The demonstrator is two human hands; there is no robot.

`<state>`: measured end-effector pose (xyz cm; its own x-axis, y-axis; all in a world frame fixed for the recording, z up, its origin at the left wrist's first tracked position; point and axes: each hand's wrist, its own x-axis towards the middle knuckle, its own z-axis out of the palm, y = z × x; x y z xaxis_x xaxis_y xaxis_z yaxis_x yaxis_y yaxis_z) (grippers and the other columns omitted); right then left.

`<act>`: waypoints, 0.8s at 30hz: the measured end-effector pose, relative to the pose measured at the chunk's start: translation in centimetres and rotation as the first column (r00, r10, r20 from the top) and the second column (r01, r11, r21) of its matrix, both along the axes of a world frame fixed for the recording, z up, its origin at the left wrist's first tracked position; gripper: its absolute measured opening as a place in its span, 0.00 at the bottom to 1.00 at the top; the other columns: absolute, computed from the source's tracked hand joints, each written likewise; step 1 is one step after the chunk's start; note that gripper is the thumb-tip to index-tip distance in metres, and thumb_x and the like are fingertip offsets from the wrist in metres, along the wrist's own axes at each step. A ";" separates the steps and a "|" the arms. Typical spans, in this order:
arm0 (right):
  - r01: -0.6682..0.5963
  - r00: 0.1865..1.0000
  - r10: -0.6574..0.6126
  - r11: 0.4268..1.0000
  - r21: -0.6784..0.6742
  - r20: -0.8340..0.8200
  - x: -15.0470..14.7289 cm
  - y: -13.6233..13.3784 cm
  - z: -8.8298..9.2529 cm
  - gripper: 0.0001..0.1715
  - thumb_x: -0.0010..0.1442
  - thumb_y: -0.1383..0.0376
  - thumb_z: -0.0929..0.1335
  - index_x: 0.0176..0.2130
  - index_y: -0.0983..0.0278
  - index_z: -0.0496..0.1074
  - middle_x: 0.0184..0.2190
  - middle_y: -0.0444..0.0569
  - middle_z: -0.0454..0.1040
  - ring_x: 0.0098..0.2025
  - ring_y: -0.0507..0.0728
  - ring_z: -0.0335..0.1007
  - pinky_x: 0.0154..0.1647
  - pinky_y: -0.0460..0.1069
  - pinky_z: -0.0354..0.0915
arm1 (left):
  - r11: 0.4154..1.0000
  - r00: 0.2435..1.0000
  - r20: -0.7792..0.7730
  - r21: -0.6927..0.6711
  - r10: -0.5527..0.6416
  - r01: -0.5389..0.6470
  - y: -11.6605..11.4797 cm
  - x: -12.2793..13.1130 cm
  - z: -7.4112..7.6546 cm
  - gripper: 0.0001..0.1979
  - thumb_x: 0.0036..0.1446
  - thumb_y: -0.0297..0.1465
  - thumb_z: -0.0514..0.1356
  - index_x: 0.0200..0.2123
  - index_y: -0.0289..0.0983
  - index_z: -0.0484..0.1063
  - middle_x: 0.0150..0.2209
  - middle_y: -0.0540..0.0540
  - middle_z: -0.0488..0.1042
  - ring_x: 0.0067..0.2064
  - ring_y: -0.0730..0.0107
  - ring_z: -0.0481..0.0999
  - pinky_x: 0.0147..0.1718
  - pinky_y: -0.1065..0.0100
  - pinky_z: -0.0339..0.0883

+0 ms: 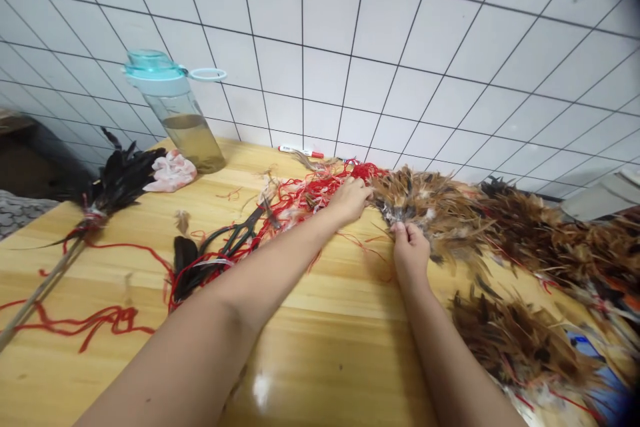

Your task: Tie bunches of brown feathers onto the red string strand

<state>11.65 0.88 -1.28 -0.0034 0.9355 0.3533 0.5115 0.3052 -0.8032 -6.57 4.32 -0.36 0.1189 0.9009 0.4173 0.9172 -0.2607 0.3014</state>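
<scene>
My right hand (411, 252) pinches the pale, fluffy quill end of a bunch of brown feathers (425, 193), which fans out to the right along the table. Just left of it, my left hand (351, 200) is closed with curled fingers at the edge of a tangled heap of red string (305, 190); what lies in those fingers is hidden. Under the left forearm's far side, black-handled scissors (233, 237) lie partly covered by red string and a black feather (185, 260).
A water bottle (175, 113) stands back left beside a crumpled pinkish cloth (173, 171). Black feathers (123, 173) tied to a stick (45, 287) lie at left. More brown feather bunches (530, 340) cover the right. A marker (300, 151) rests by the tiled wall (325, 67).
</scene>
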 end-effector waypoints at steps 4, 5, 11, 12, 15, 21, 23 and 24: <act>-0.001 1.000 0.001 1.000 0.011 -0.012 0.1 0.0 -0.1 0.18 0.57 0.55 0.60 0.25 0.64 0.69 0.25 0.47 0.70 0.31 0.55 0.63 0.36 0.48 0.58 | 0.999 1.000 0.027 0.030 -0.012 0.011 -0.1 0.0 0.2 0.09 0.58 0.29 0.53 0.32 0.38 0.73 0.37 0.43 0.70 0.43 0.60 0.63 0.42 0.62 0.60; 0.000 1.000 0.000 1.000 0.009 -0.018 0.1 0.0 -0.1 0.18 0.57 0.55 0.60 0.25 0.64 0.69 0.25 0.47 0.71 0.31 0.55 0.64 0.36 0.48 0.58 | 0.999 0.998 0.051 0.045 -0.032 0.029 -0.2 -0.1 0.4 0.09 0.58 0.29 0.53 0.32 0.38 0.73 0.36 0.43 0.70 0.42 0.61 0.63 0.43 0.62 0.59; 0.007 0.998 -0.007 1.000 -0.005 -0.059 0.1 0.2 -0.3 0.18 0.57 0.54 0.61 0.25 0.63 0.69 0.25 0.47 0.71 0.30 0.55 0.63 0.36 0.49 0.58 | 0.973 0.946 0.230 0.032 -0.229 0.228 -0.8 -0.5 1.7 0.06 0.57 0.27 0.53 0.33 0.37 0.70 0.34 0.49 0.74 0.38 0.69 0.66 0.43 0.65 0.59; 0.007 0.998 -0.007 1.000 -0.007 -0.065 0.1 0.1 -0.3 0.18 0.56 0.54 0.61 0.25 0.64 0.69 0.25 0.47 0.71 0.30 0.55 0.63 0.35 0.49 0.58 | 0.966 0.935 0.246 0.021 -0.255 0.258 -0.9 -0.4 1.8 0.06 0.57 0.27 0.53 0.33 0.37 0.70 0.33 0.49 0.74 0.38 0.69 0.66 0.42 0.66 0.59; 0.003 0.998 -0.004 1.000 -0.007 -0.065 0.1 0.1 -0.2 0.18 0.56 0.55 0.61 0.25 0.64 0.70 0.25 0.47 0.71 0.30 0.55 0.63 0.36 0.49 0.58 | 0.931 0.903 0.241 0.009 -0.355 0.364 -1.1 0.1 2.1 0.06 0.57 0.29 0.54 0.33 0.37 0.71 0.34 0.48 0.74 0.39 0.69 0.67 0.41 0.68 0.59; 0.013 1.000 -0.014 1.000 -0.023 -0.026 0.3 0.5 -0.5 0.19 0.56 0.54 0.61 0.27 0.64 0.72 0.26 0.49 0.73 0.31 0.56 0.65 0.36 0.50 0.59 | 0.875 0.868 0.123 0.012 -0.481 0.483 -1.4 0.8 2.7 0.07 0.58 0.28 0.54 0.32 0.36 0.72 0.33 0.48 0.73 0.39 0.70 0.68 0.46 0.67 0.58; 0.005 1.000 -0.005 1.000 -0.019 -0.022 0.3 0.6 -0.6 0.20 0.56 0.53 0.62 0.28 0.64 0.74 0.27 0.50 0.73 0.32 0.57 0.66 0.37 0.50 0.59 | 0.875 0.872 0.078 0.011 -0.483 0.484 -1.6 0.9 2.9 0.07 0.58 0.29 0.54 0.31 0.36 0.72 0.32 0.48 0.73 0.39 0.69 0.67 0.45 0.67 0.58; 0.001 1.000 -0.001 1.000 -0.014 -0.019 0.3 0.6 -0.6 0.20 0.55 0.53 0.62 0.28 0.65 0.74 0.27 0.51 0.74 0.33 0.57 0.67 0.38 0.51 0.59 | 0.877 0.875 0.061 0.013 -0.481 0.481 -1.7 0.9 3.0 0.07 0.58 0.29 0.54 0.31 0.36 0.72 0.32 0.47 0.73 0.39 0.69 0.67 0.44 0.67 0.58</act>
